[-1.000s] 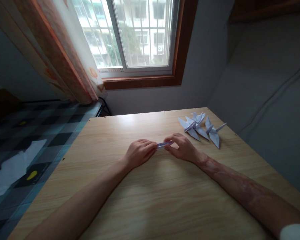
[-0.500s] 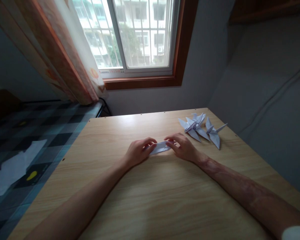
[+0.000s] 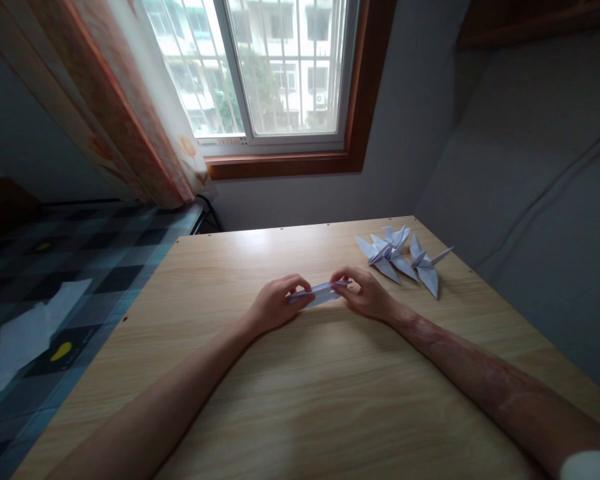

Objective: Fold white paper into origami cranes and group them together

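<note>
A strip of folded white paper (image 3: 323,293) is stretched between my two hands, over the middle of the wooden table. My left hand (image 3: 280,299) pinches its left end between thumb and fingers. At the other end, my right hand (image 3: 361,292) grips the paper the same way, with the index finger arched over it. The fingers cover both ends of the paper. Several white paper cranes (image 3: 387,253) sit close together beyond my right hand, and one more crane (image 3: 425,265) lies just to their right.
The wooden table (image 3: 310,400) reaches to the wall below a barred window (image 3: 290,73). On the left, a bed with a checked cover (image 3: 100,250) holds loose white paper sheets (image 3: 25,340). A curtain (image 3: 150,127) hangs above the bed. The right wall carries a cable (image 3: 545,190).
The paper between my hands has tilted, and its upper edge now stands up more as a raised fold. My fingers have shifted slightly on both ends.
</note>
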The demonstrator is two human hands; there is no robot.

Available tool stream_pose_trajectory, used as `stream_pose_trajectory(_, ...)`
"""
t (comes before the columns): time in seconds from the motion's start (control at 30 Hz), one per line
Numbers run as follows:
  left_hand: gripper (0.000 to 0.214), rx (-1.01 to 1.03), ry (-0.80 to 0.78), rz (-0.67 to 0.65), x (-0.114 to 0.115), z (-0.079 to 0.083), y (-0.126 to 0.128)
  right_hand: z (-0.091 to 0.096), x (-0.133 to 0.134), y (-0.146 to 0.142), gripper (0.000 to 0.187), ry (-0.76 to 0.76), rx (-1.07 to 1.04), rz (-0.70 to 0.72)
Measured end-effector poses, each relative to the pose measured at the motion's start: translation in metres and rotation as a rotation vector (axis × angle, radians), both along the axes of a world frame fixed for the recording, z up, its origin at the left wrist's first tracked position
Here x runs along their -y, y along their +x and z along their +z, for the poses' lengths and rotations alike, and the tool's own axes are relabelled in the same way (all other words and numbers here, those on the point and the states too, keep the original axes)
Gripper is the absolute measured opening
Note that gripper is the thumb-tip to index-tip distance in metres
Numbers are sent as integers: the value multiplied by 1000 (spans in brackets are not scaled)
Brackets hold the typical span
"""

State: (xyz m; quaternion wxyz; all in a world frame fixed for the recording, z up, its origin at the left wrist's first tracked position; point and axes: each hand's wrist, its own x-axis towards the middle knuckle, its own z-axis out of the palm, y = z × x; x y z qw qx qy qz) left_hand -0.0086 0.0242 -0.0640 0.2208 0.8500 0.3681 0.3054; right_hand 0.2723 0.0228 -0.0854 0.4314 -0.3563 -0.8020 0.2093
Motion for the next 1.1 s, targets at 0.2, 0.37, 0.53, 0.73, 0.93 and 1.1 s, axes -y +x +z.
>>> stream_pose_trajectory(0.2, 34, 168, -264, -40, -2, 3, -2, 3, 2, 0, 9, 25, -19, -4)
stream_pose_trajectory(0.37, 37, 193, -322, -78, 0, 10, -4, -2, -3, -1, 10, -50, -110, -4)
stream_pose_trajectory(0.53, 33, 233, -332, -79, 2, 12, -3, -3, -3, 0, 18, -148, -177, 56)
stream_pose_trajectory(0.73, 41, 279, -389, -19, -2, 9, -2, 0, -2, 2, 18, -103, -124, 71)
stream_pose_trajectory(0.93, 36, 287, -386, -52, -4, 5, -2, 3, -3, -2, 5, 17, -141, 32)
stream_pose_trajectory(1.1, 37, 270, -387, -61, -4, 1, -1, 10, 2, -1, 16, 87, -72, 15)
